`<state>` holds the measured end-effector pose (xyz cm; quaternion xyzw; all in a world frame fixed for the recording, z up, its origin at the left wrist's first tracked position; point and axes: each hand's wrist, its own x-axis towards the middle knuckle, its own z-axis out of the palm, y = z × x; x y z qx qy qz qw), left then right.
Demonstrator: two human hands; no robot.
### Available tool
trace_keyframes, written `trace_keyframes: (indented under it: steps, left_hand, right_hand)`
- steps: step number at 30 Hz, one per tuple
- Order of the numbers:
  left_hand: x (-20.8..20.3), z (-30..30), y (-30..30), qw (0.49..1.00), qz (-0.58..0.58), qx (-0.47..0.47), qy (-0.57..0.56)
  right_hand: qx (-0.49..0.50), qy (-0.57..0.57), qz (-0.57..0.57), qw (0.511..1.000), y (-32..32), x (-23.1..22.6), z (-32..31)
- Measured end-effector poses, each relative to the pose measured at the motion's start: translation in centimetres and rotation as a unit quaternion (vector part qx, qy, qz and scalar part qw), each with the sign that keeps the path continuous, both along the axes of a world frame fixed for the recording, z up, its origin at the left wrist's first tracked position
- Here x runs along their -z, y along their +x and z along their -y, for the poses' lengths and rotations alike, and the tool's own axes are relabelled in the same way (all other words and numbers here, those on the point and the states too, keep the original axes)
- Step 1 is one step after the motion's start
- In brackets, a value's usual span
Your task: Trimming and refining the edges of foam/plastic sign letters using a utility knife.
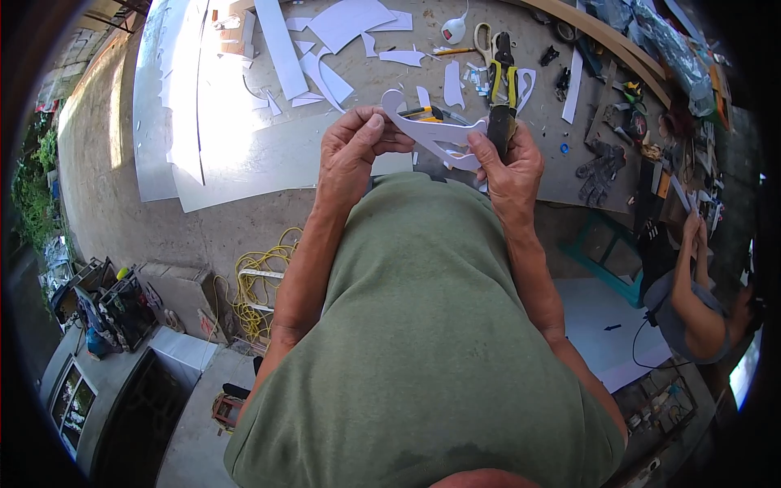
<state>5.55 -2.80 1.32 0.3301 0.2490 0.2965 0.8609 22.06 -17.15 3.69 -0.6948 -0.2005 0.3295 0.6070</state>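
In front of my chest is a thin white cut-out piece with a curved, hooked left end and a forked right end. My left hand is closed at its left end, thumb bent over the fingers, some fingertips behind it. At the right end, my right hand pinches it under the thumb. A plier-like hand tool with black and yellow handles stands up from that same hand, its lower black part between thumb and fingers. A yellow and black cutter knife lies behind the piece, partly hidden.
White offcuts and long sheets cover the table's left side. Scissors, a white squeeze bottle and a dark glove lie farther right. Another person works at right, near a teal stool. Yellow cord lies coiled on the floor.
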Motion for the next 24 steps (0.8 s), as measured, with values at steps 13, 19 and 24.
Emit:
trace_keyframes:
  steps: [13,19,24]
  left_hand:
    - [-0.1,-0.7,0.1,0.998,-0.047,-0.012,-0.041]
    - [-0.5,-0.1,0.0,0.998,-0.023,0.022,-0.058]
    - [-1.2,0.4,0.1,0.996,-0.042,0.015,-0.074]
  right_hand:
    - [-0.214,-0.013,-0.028,0.976,2.4,-1.8,-1.3]
    - [-0.321,-0.023,0.141,0.936,-0.1,-2.1,-3.2]
    - [-0.333,0.013,0.272,0.903,-0.8,-0.4,-3.7]
